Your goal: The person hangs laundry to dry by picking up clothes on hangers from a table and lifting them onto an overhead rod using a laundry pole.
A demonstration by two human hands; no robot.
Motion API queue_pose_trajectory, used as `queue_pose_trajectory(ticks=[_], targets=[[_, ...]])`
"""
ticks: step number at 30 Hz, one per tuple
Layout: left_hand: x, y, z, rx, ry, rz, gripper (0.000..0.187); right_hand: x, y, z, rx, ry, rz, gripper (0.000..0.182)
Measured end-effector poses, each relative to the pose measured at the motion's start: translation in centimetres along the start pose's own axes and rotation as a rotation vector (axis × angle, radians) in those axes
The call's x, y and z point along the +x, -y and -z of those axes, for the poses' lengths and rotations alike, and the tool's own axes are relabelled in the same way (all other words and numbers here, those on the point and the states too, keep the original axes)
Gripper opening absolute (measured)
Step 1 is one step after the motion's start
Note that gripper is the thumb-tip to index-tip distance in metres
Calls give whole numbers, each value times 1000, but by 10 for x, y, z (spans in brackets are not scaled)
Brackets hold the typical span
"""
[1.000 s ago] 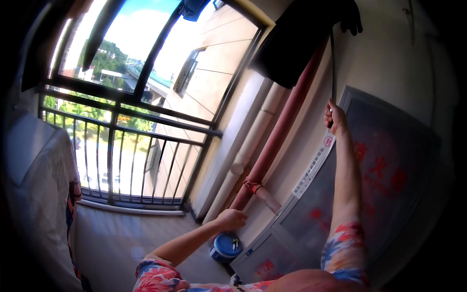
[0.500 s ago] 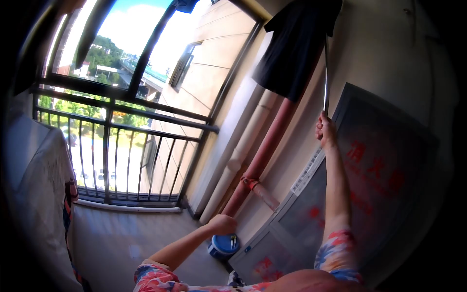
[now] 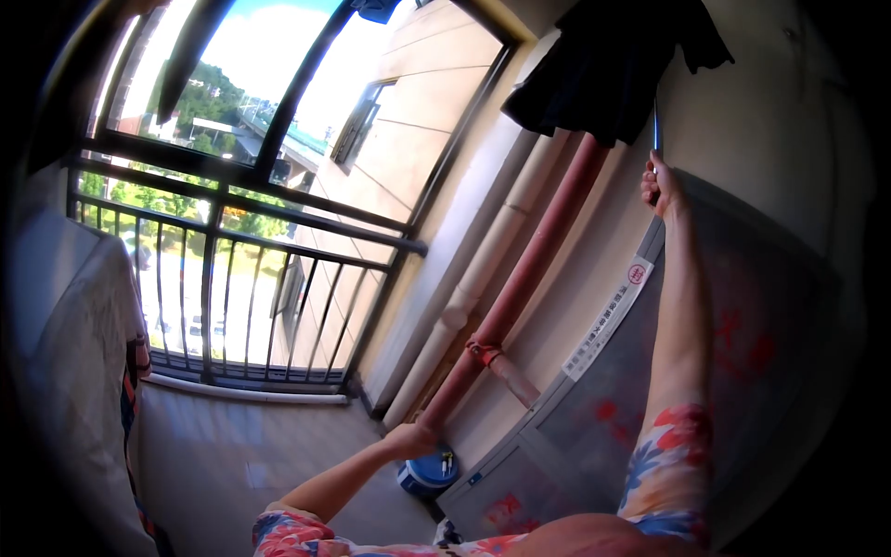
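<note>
In the head view, the right hand (image 3: 663, 186) is wrapped tight around a thin pole (image 3: 657, 125), raised in front of the wall, and a dark garment (image 3: 603, 79) hangs at the pole's upper end, before the red pipe (image 3: 548, 241). The left hand (image 3: 410, 440) is held low above the blue bucket (image 3: 425, 475), its fingers apparently curled, though I cannot tell whether they grasp anything.

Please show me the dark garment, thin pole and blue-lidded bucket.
Dark garment (image 3: 608, 74): head view, middle of its cloth.
Thin pole (image 3: 656, 126): head view, bare part of its shaft.
Blue-lidded bucket (image 3: 426, 471): head view, on its lid.
</note>
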State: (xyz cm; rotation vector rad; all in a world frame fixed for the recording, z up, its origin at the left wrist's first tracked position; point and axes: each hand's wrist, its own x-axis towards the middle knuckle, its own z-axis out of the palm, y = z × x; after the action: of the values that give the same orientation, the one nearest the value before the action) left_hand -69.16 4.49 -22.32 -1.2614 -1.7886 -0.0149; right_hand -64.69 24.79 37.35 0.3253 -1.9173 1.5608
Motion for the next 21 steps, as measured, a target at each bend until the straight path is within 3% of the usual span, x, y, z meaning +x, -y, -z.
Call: queue_pose_trajectory(ticks=[1, 2, 4, 6, 15, 21], targets=[[0, 1, 8, -155, 59, 100, 26, -3, -1, -4, 0, -7, -8, 29], [2, 2, 25, -571, 188, 369, 26, -5, -2, -7, 1, -13, -15, 29], [2, 4, 40, -989, 354, 698, 27, -9, -16, -7, 35, 16, -15, 29], [0, 5, 45, -985, 438, 821, 28, -11, -30, -5, 59, 37, -21, 29], [-15, -3, 41, -1036, 453, 868, 30, -17, -54, 10, 56, 47, -20, 29], [-33, -18, 64, -1054, 476, 934, 29, -47, -110, 15, -50, -122, 41, 33]])
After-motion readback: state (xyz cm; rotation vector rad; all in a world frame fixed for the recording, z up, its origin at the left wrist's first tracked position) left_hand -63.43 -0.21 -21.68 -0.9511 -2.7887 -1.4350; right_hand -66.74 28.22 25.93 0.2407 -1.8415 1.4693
